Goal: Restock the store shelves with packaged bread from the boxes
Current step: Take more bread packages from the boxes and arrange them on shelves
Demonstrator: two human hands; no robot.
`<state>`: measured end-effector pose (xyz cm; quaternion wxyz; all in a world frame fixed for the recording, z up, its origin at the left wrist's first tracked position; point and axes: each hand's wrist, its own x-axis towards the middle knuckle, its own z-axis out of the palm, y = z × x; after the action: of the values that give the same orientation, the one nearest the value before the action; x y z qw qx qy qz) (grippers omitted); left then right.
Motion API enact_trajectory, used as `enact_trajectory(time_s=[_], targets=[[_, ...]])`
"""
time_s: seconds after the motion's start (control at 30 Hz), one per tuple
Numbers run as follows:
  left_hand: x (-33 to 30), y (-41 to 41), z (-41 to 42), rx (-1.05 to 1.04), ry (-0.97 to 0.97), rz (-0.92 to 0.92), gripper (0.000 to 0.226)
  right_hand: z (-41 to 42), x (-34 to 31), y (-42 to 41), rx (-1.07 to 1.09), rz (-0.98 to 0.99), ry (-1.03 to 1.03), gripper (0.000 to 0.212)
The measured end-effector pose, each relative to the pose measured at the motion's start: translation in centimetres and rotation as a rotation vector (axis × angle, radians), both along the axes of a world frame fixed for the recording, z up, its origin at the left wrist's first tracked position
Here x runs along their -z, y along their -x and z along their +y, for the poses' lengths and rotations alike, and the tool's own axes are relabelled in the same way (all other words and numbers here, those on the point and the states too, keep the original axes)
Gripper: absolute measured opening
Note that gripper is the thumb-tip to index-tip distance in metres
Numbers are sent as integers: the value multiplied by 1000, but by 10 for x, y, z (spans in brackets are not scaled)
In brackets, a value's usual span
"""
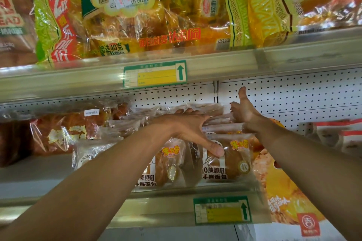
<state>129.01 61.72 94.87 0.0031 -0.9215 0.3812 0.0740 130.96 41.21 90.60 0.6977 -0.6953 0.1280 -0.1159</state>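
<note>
A stack of clear-wrapped bread packs (227, 154) with orange and black print stands on the middle shelf (176, 191). My left hand (188, 129) lies over the top of the stack, fingers reaching behind it and thumb pressed on the front of one pack. My right hand (244, 111) is against the stack's right side, thumb raised and fingers pushing on the upper packs. More flat packs (176, 112) lie at the back under my left hand.
Large yellow-green bread bags (125, 17) fill the upper shelf (215, 62). A brown loaf pack (64, 131) lies left of the stack. White and red packs (337, 135) sit at right before the perforated back panel (293, 94). An orange bag (284, 191) hangs low right.
</note>
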Motion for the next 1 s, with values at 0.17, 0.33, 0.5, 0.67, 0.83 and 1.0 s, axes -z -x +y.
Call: enact_trajectory(time_s=[0.17, 0.33, 0.5, 0.67, 0.83, 1.0], targets=[[0, 2, 3, -2, 26, 46, 120, 1, 0, 23, 12, -41, -9, 102], [-1, 9, 2, -43, -12, 69, 134, 20, -2, 49, -64, 89, 39, 95], [-1, 18, 5, -14, -29, -69, 119, 5, 5, 61, -7, 42, -41, 101], [3, 23, 8, 15, -25, -169, 116, 24, 9, 89, -68, 41, -39, 94], [13, 29, 11, 21, 1, -212, 104, 33, 12, 105, -6, -60, 91, 100], [24, 39, 30, 91, 16, -332, 107, 21, 11, 134, -176, -287, 743, 76]])
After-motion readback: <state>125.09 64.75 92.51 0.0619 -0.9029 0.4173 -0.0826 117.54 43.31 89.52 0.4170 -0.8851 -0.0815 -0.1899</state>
